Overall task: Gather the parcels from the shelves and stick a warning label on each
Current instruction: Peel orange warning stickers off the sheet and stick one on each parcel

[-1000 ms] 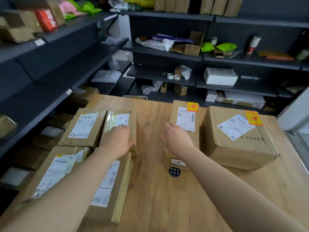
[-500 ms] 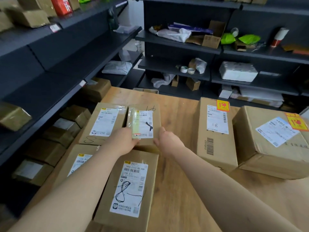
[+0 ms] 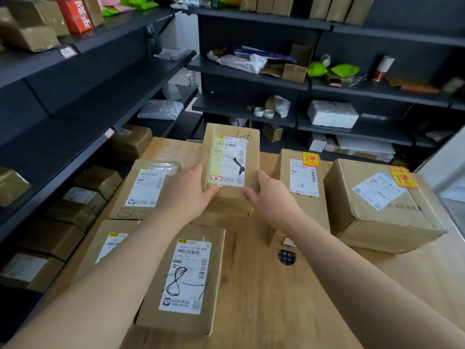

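Two hands are holding one small parcel (image 3: 232, 159) above the middle of the table (image 3: 251, 285): the left hand (image 3: 186, 195) and the right hand (image 3: 271, 197) are curling round its near corners, tipping its face upward, probably to take a sticker. Six parcels are crowding the table, counting it; two, at two o'clock, are wearing orange warning labels (image 3: 311, 159).

Wooden table (image 3: 251, 285), dark round grommet (image 3: 286, 256) in top; beyond: tape rolls (image 3: 259, 111), white foam block (image 3: 332, 117), green bags (image 3: 344, 70).
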`<action>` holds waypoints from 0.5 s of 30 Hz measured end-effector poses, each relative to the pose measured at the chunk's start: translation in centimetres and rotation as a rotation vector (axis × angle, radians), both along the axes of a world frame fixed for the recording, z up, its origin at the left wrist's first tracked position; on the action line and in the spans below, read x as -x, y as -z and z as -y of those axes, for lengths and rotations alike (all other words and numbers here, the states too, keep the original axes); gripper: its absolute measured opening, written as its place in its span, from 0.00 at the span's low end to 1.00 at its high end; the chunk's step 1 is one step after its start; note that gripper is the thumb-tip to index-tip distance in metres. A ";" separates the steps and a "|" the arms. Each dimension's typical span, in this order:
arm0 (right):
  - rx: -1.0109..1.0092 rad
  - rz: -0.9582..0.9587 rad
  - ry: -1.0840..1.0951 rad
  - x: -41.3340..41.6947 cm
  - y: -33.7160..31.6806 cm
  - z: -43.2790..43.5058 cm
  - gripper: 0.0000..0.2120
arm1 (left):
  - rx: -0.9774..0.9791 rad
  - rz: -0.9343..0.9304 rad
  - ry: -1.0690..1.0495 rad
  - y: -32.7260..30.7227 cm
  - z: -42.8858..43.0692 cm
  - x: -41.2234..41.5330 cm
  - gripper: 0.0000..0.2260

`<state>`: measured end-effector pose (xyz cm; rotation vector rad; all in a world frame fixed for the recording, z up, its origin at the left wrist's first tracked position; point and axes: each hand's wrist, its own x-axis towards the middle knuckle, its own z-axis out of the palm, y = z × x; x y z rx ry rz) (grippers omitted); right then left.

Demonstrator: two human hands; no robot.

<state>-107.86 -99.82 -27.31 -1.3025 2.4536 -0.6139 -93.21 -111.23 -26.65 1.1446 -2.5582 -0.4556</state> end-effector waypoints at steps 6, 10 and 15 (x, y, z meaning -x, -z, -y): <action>0.036 -0.065 -0.053 -2.0 -3.6 -9.0 0.13 | 0.025 -0.060 0.018 -3.6 -8.8 -3.3 0.22; 0.049 -0.050 -0.109 -4.4 -4.4 -16.5 0.10 | 0.011 -0.084 0.006 -4.5 -16.8 -6.1 0.25; -0.027 -0.061 -0.161 -6.9 -1.7 -25.3 0.11 | -0.029 -0.043 -0.031 -1.4 -26.0 -9.3 0.27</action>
